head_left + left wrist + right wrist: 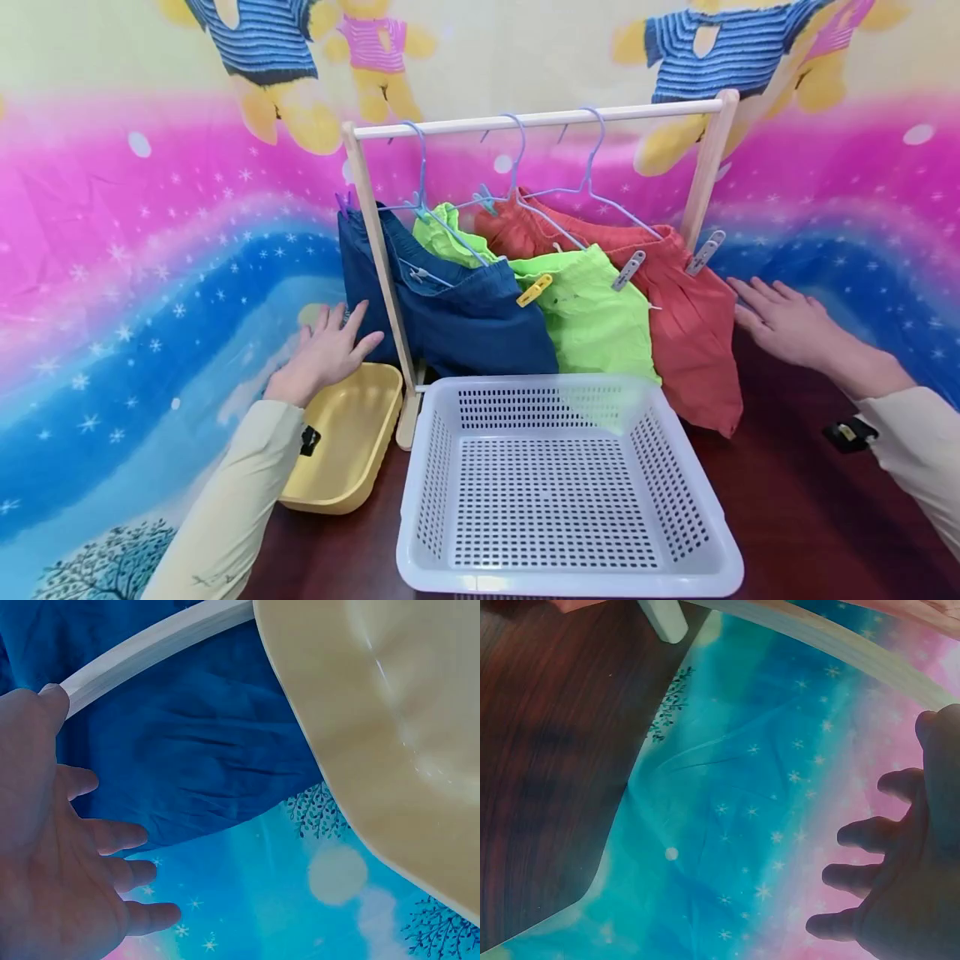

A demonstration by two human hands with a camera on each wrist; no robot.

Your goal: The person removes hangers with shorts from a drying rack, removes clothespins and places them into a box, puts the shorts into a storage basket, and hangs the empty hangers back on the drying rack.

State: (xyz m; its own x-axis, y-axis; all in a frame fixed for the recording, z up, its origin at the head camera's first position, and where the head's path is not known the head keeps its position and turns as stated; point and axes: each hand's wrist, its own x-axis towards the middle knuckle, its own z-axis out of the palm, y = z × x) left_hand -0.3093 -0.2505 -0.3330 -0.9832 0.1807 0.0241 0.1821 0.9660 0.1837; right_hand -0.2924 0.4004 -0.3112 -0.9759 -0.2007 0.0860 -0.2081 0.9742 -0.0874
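Three pairs of shorts hang from blue wire hangers on a wooden rack (pixel 540 120): navy blue shorts (pixel 472 321) at the left, lime green shorts (pixel 600 317) in the middle, red shorts (pixel 693 350) at the right. My left hand (pixel 324 350), fingers spread, is beside the navy shorts above the yellow basin; it holds nothing. My right hand (pixel 791 321) is stretched out just right of the red shorts, also holding nothing. Clothespins grip the waistbands, among them a yellow clothespin (pixel 535 290) and a grey clothespin (pixel 705 252).
A white perforated basket (pixel 570 579) stands in front of the rack on the dark wooden table (pixel 795 517). Left of it sits a yellow basin (pixel 337 500). A patterned cloth backdrop (pixel 187 250) rises behind and at the sides.
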